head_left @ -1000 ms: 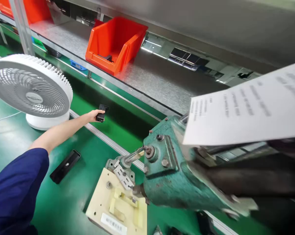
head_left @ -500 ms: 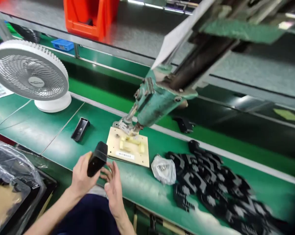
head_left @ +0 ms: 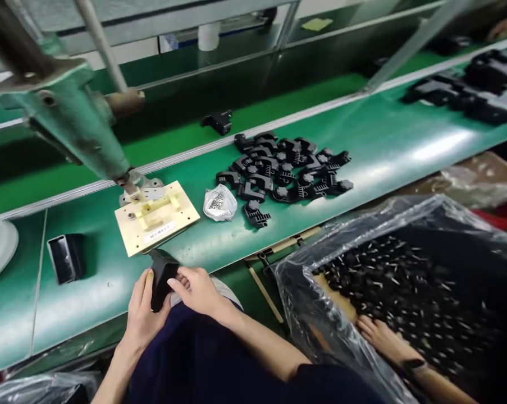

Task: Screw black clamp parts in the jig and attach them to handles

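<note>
Black casing (head_left: 164, 279) stays clasped in my left hand (head_left: 144, 308). My right hand (head_left: 197, 290), spread before, now curls against it, grip unclear.

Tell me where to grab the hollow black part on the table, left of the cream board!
I'd pinch the hollow black part across its two long outer sides, near the middle, coming from above. It lies on the green table, longer than wide, with its opening in view and nothing covering it. The left hand is nearest, though it holds another black piece.
</note>
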The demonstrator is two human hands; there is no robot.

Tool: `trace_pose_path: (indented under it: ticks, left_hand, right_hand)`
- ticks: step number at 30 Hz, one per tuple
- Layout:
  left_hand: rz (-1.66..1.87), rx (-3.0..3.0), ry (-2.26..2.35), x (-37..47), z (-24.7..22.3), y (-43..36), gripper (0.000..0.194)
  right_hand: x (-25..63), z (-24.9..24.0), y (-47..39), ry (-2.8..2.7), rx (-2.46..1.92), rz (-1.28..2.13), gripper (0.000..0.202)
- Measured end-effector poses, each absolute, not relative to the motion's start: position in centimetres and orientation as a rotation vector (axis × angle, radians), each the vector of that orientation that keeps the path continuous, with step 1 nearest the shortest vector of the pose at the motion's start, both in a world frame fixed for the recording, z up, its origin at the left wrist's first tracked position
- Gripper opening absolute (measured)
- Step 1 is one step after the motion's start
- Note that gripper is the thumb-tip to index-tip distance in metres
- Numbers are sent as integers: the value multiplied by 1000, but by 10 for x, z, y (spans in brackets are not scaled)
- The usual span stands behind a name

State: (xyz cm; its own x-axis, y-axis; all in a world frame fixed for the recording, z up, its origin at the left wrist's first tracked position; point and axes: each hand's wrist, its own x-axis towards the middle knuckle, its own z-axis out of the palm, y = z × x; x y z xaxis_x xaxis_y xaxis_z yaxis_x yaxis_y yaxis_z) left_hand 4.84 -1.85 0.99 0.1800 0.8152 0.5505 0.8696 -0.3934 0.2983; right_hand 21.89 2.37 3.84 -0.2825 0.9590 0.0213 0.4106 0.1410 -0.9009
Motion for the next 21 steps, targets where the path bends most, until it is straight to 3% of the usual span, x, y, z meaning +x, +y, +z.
trace_pose_path:
  ticks: [3,6,12,16,21]
  left_hand:
    - [-789,-2514,-1431,40,14,3,74]
    - [-654,-2577,-1311,35,19,16,72]
    - [-640,-2526,-1349,39,19,22,65]
    - [-684,-2463,-1407,43,14,22,61]
    - [-746,-2419,-1444,46,14,18,55]
  right_hand:
    - [238,34,25,-1706,-1328,1030,17]
    - [258,29,29,-1616,-1391,933,28]
    - [287,26,36,-1462,-1518,805,29]
    - [337,51,16,-1366,-1582,728,26]
    - [435,105,-21,-1246,-1688,608,43]
